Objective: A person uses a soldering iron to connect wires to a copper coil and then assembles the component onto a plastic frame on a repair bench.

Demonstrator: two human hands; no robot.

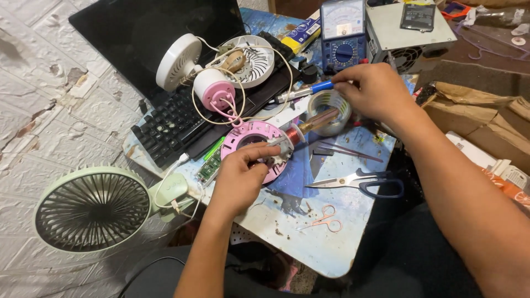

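Our left hand pinches a small motor with shiny copper wire over a pink ring on the table. Our right hand grips a blue-handled tool. Our fingers hide part of the motor.

A home repair bench: multimeter, soldering iron, dismantled fans.

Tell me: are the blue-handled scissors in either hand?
No, the blue-handled scissors lie on the table, apart from both hands.
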